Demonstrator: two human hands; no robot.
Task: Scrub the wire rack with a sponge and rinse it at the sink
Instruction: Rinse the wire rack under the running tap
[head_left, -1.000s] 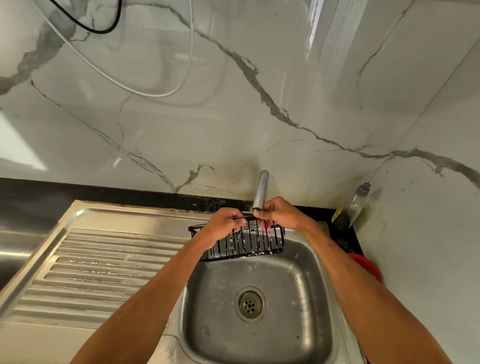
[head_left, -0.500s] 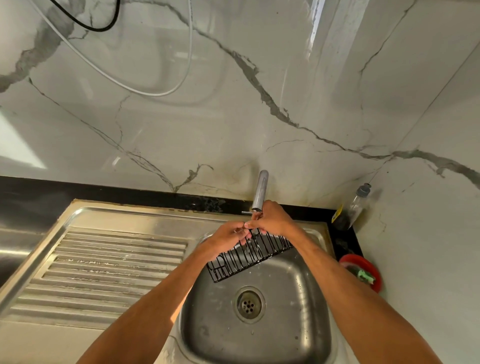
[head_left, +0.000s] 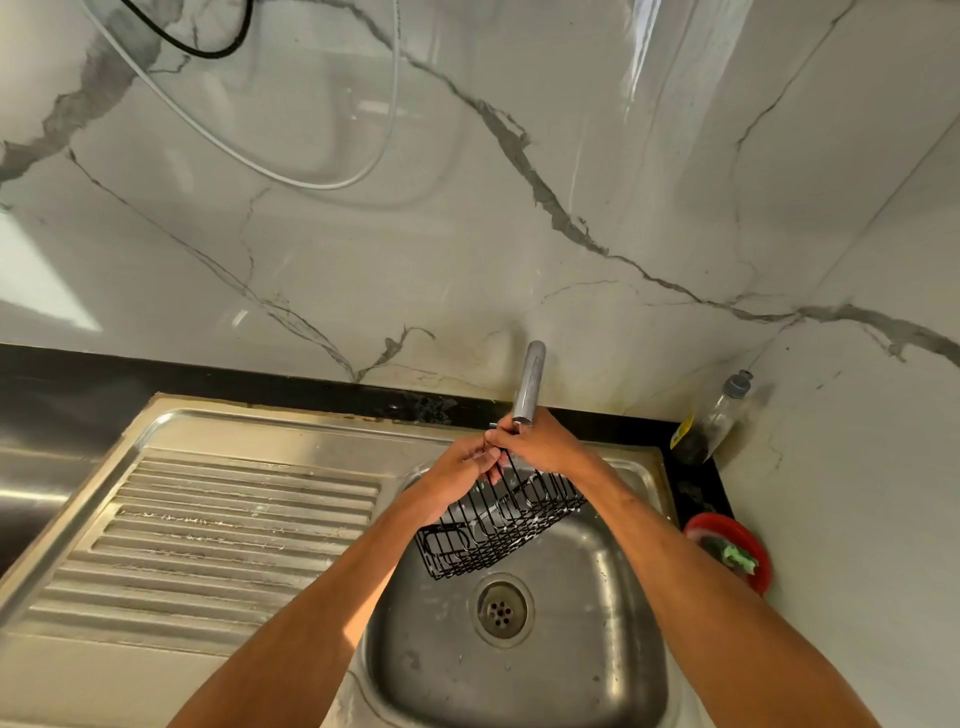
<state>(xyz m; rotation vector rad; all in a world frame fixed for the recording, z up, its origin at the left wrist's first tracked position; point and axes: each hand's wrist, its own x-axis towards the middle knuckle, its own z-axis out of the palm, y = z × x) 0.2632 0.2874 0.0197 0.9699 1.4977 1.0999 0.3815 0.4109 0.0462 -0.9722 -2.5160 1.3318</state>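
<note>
A black wire rack (head_left: 498, 525) with white suds on its bars hangs tilted over the steel sink basin (head_left: 571, 665), its lower end pointing to the near left. My left hand (head_left: 462, 465) and my right hand (head_left: 548, 447) sit close together and both grip its raised top edge, right under the chrome tap (head_left: 530, 382). I see no stream of water. Something green, perhaps the sponge (head_left: 737, 558), lies in a red bowl (head_left: 758, 538) to the right of the sink.
A ribbed steel drainboard (head_left: 208, 525) stretches left of the basin. The drain (head_left: 501, 610) is just below the rack. A clear bottle with a grey cap (head_left: 719, 415) stands in the back right corner against the marble wall. Cables hang on the wall at the upper left.
The rack has swung from level to steeply tilted, its left end dropping toward the drain. Both hands moved together at its top edge, closer to the tap.
</note>
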